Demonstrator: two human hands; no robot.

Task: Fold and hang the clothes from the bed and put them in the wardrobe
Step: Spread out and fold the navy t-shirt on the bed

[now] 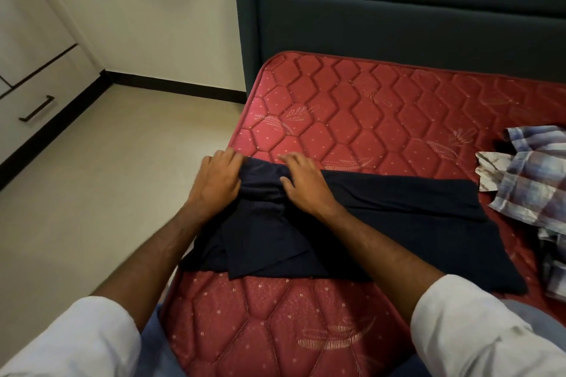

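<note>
A dark navy garment (382, 217) lies spread across the red quilted mattress (352, 107), partly folded, with its left end bunched up near the mattress edge. My left hand (216, 176) grips the bunched cloth at the far left, thumb tucked under a fold. My right hand (301, 182) rests on top of the same bunch, fingers stretched forward and thumb pressing into the cloth. Both forearms reach out from white sleeves.
A crumpled checked shirt (526, 184) lies at the mattress's right edge, touching the navy garment. A dark padded headboard (398, 18) stands behind. To the left are beige floor (101, 180) and white wardrobe drawers with a black handle (36, 109).
</note>
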